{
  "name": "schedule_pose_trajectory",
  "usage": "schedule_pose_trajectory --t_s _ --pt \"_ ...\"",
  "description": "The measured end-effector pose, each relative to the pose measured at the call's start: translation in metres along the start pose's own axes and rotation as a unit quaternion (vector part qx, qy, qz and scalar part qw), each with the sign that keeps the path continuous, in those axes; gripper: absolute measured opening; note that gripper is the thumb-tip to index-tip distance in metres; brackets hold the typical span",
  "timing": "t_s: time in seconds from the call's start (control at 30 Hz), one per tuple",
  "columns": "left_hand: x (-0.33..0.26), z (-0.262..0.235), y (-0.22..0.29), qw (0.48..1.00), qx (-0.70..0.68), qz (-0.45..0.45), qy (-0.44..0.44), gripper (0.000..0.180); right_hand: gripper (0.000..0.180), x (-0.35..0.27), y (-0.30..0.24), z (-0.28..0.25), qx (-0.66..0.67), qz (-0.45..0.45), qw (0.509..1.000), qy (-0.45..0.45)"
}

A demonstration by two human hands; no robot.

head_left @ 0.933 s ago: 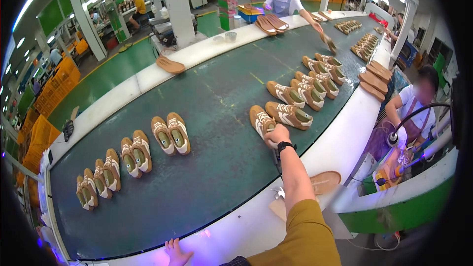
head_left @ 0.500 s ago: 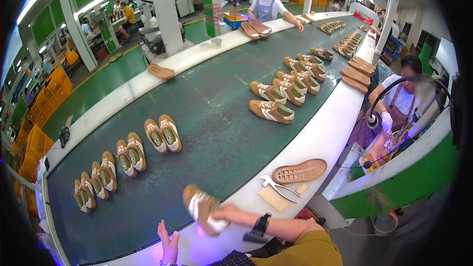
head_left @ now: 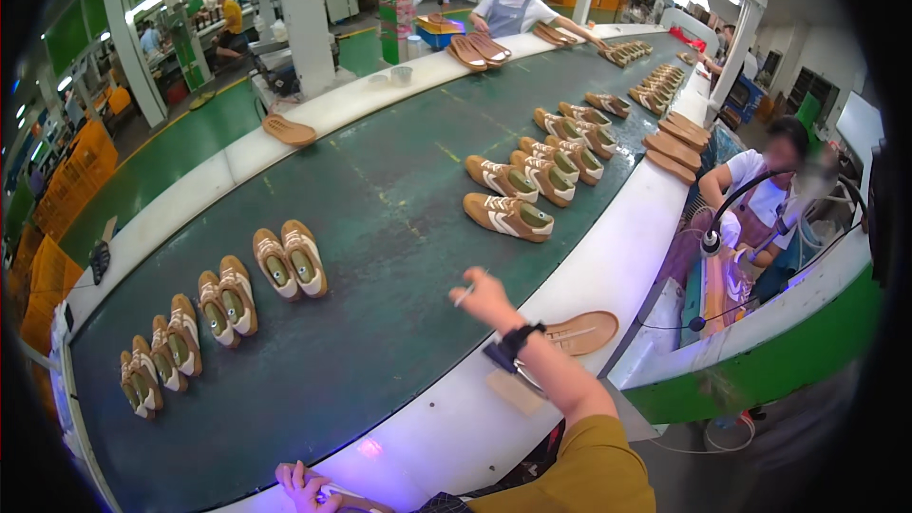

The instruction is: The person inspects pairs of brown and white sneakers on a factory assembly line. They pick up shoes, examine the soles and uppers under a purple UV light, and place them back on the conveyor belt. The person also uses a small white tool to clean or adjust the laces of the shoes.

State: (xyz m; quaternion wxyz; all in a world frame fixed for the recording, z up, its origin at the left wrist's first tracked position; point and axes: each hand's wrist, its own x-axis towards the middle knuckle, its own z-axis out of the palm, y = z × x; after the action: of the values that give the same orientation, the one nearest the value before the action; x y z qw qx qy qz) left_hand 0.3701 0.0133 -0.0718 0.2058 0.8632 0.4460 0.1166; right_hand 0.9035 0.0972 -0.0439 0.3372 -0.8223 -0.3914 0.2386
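At the lower edge, my left hand (head_left: 302, 487) is closed on a tan and white shoe (head_left: 359, 502), mostly cut off by the picture's rim. My right hand (head_left: 483, 299) is stretched out over the dark green belt (head_left: 380, 351), apparently empty, its fingers loosely apart and slightly blurred. A small pale band or object shows at its fingers, too unclear to name. The nearest shoe to that hand is a tan sneaker with white stripes (head_left: 506, 216), lying on its side on the belt. Under my right forearm, a brown sole (head_left: 581, 332) rests on the white ledge.
Pairs of sneakers (head_left: 290, 261) stand on the belt at left; more sneakers (head_left: 541, 176) lie in rows farther right. A pale pad (head_left: 514, 391) and partly hidden pincers lie near my forearm. Stacked soles (head_left: 673, 157) line the right ledge. Co-workers (head_left: 518, 11) work across the belt and at right.
My right hand has left the shoe and moved up and forward over the belt. The shoe is now low in my left hand, which has closed. The view has shifted slightly.
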Motion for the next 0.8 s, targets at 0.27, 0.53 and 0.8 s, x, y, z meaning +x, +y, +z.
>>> schedule_pose_trajectory --t_s 0.27,0.53,0.8 --pt "0.013 -0.037 0.009 0.992 -0.039 -0.017 -0.122 0.040 0.056 0.152 0.087 -0.075 -0.237 0.030 0.948 0.209" --pt "0.000 -0.042 0.015 0.984 -0.026 -0.043 -0.172 0.047 0.048 0.183 0.099 -0.084 -0.328 0.074 0.932 0.137" --pt "0.001 -0.029 -0.004 0.958 0.046 -0.155 -0.237 0.041 0.047 0.167 0.075 -0.092 -0.326 0.152 0.933 -0.013"
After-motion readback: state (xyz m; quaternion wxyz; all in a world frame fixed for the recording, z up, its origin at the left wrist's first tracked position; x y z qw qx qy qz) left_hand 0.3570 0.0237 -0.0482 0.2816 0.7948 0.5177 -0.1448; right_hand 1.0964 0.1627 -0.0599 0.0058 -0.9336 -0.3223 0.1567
